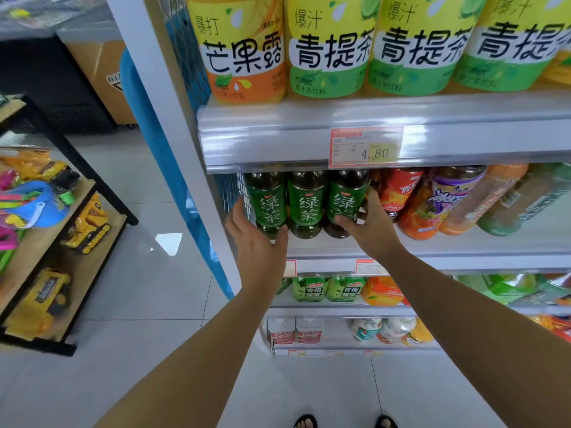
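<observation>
Obs., head view. Nearest: two sandalled feet [306, 421] on pale tiled floor [154, 304], both forearms stretched forward to a drinks shelf [463, 256]. Left hand [258, 242] at the left green-tea bottle [267, 199]: fingers [238, 211] pass round its left side by the wire end panel, thumb [281, 234] lies at the front of its base, so the hand is clamped on this bottle. Right hand [372, 225] at the right green-tea bottle [344, 199]: thumb across the lower front of the label, fingers [370, 196] wrapped round its right side, clamped on it. Middle green-tea bottle [306, 202] stands between the two, touched by neither hand as far as visible. All three upright, side by side at the front left end of the shelf, labels facing out. Just right of them: a red-orange iced-tea bottle [398, 189], then more bottles leaning over. Below the hands: green cartons [310, 288] on the next shelf down. Above the green-tea row: a price tag [364, 146] reading 4.80 on the upper shelf's rail; on that shelf a large mango drink bottle [244, 50] and large green-grape tea bottles [330, 50]. Off to the left, well apart: a toy rack [102, 193] carrying a yellow toy excavator [89, 225].
</observation>
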Available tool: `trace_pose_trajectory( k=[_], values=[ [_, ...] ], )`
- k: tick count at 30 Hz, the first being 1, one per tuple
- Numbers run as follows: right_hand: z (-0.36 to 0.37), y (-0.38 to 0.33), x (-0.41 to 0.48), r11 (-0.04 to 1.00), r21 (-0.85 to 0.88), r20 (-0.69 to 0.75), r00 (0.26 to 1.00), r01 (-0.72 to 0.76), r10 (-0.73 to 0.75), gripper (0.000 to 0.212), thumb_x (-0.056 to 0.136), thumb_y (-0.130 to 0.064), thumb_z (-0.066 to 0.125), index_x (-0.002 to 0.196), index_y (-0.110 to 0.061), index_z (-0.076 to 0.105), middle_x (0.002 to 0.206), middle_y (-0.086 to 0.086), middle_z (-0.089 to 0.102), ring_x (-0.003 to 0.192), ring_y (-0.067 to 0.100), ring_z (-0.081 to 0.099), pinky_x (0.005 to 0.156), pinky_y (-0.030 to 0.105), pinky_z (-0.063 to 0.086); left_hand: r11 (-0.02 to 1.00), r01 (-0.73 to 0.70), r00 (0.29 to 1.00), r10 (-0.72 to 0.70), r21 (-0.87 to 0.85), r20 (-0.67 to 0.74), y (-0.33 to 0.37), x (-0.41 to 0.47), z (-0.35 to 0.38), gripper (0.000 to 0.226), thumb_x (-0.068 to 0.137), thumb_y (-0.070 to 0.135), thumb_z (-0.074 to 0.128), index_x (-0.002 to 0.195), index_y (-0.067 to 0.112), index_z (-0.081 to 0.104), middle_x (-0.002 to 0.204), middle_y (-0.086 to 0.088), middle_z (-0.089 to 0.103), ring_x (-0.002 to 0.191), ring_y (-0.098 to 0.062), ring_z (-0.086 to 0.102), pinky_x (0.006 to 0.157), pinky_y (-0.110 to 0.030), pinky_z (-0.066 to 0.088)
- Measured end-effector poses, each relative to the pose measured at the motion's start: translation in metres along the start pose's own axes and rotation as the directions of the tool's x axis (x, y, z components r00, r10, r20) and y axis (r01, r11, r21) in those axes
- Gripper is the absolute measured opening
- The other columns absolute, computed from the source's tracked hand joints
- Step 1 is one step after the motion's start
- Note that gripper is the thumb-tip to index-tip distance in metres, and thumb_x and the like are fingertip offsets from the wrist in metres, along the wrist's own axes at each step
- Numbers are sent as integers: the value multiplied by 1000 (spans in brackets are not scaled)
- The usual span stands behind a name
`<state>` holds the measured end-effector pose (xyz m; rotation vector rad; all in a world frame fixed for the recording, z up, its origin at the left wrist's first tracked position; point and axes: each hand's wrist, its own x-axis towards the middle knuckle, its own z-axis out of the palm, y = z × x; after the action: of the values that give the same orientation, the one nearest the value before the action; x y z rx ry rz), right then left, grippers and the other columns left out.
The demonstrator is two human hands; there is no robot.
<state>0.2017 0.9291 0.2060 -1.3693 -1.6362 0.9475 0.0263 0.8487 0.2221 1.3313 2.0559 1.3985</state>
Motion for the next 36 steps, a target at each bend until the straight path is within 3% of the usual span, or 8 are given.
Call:
trace_pose_trajectory(
  k=[3, 7, 12, 16, 22, 29, 34, 36],
  values=[
    [2, 1, 2, 1000, -22, -19, 1000, 0, -1, 65, 80, -16, 72, 135, -13, 36, 118, 2, 60, 109, 19, 56, 89, 30, 46, 1000, -12, 991, 13, -11, 132, 7, -1, 0, 87, 85, 16, 67, 148, 19, 8, 150, -6, 19, 104, 8, 25, 87, -13, 26],
    [2, 1, 2, 999, -51, -9, 1000, 0, 0, 66, 82, -15, 70, 137, -13, 34, 120, 4, 60, 110, 18, 55, 93, 32, 45, 998, -8, 984, 20, -65, 177, 12, -2, 0, 89, 84, 12, 67, 149, 19, 7, 148, -7, 22, 106, 3, 31, 92, -14, 27],
    [3, -10, -11, 998, -68, -19, 1000, 12, -13, 75, 82, -18, 70, 143, -15, 27, 129, 2, 54, 114, 13, 49, 96, 30, 41, 996, -59, 980, 71, -69, 186, 8, -1, -2, 88, 84, 10, 66, 149, 16, 7, 147, -9, 20, 103, 13, 26, 87, 2, 21],
    [12, -4, -66, 977, -178, -102, 985, 116, -136, 66, 86, -21, 63, 143, -17, 30, 143, 0, 42, 129, 13, 38, 104, 24, 29, 997, -62, 981, 53, 42, 185, -7, -29, -5, 71, 88, 13, 63, 145, 21, 23, 149, -3, 23, 115, 1, 35, 95, -13, 29],
    [17, 52, -137, 931, -359, 91, 995, 73, -43, 33, 89, -17, 56, 121, -12, 58, 123, 3, 60, 117, 22, 51, 95, 19, 30, 986, 103, 940, -140, 131, 312, -58, -97, 1, 27, 93, 11, 53, 118, 20, 59, 116, 6, 62, 103, -4, 55, 83, -7, 37],
    [33, 125, -146, 913, -409, 156, 986, 8, 61, 38, 87, -13, 60, 125, -15, 55, 127, 4, 55, 121, 19, 44, 100, 23, 31, 974, 193, 914, -222, 118, 339, -117, -130, 43, 28, 94, 12, 52, 117, 26, 58, 110, 15, 61, 108, -4, 55, 88, -16, 37],
    [51, 167, -111, 914, -390, 39, 994, 110, -103, 44, 82, -9, 66, 125, -14, 55, 141, 13, 39, 133, 26, 34, 109, 31, 30, 992, 96, 946, -115, 79, 302, -150, -104, 86, 44, 92, 10, 55, 132, 25, 45, 131, 3, 49, 114, -10, 51, 89, -24, 42],
    [59, 180, -96, 921, -366, -44, 986, 134, -161, 48, 82, -9, 65, 127, -19, 52, 146, 13, 30, 139, 23, 25, 113, 25, 25, 997, 7, 963, -26, 72, 270, -163, -96, 104, 53, 90, 10, 57, 138, 23, 38, 138, 1, 40, 122, -14, 46, 94, -23, 40]
  ],
)
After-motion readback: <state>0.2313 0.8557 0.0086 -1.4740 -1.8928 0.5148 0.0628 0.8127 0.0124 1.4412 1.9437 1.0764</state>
